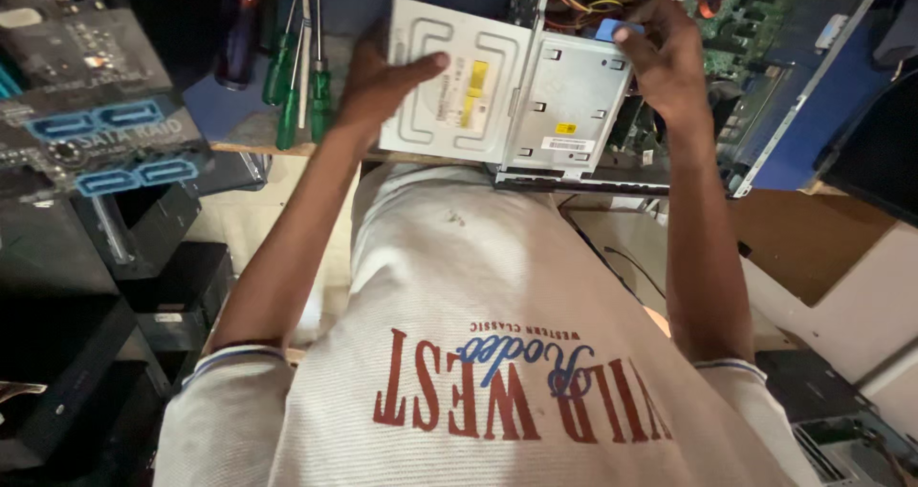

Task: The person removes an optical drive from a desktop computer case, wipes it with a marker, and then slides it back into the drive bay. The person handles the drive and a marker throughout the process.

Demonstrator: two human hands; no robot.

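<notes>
Optical drive [449, 86]: grey metal box, lying flat with its broad labelled face turned up toward the camera, at the near edge of the tabletop [239, 124], just in front of the person's chest.
Long axis: running left to right across the view; the right end is sitting inside the drive cage [574, 100], the left end is projecting out of it.
Left hand [382, 81]: grasping the drive's projecting left end, thumb lying across the top face, fingers hidden beneath.
Right hand [665, 52]: curling over the far right corner of the drive cage, fingertips pressing on a small blue tab [617, 30].
Drive cage: grey sheet-metal bracket, sitting in the open computer case [794, 114].
Circuit board [746, 14]: green, showing beyond the right hand inside the case.
Cables [593, 0]: yellow and orange bundle lying behind the cage.
Screwdrivers [301, 76]: green-handled, lying on the tabletop just left of the left hand, shafts pointing away.
Obstructions: left thumb is covering part of the drive's top face; cage is concealing the drive's right end.
</notes>
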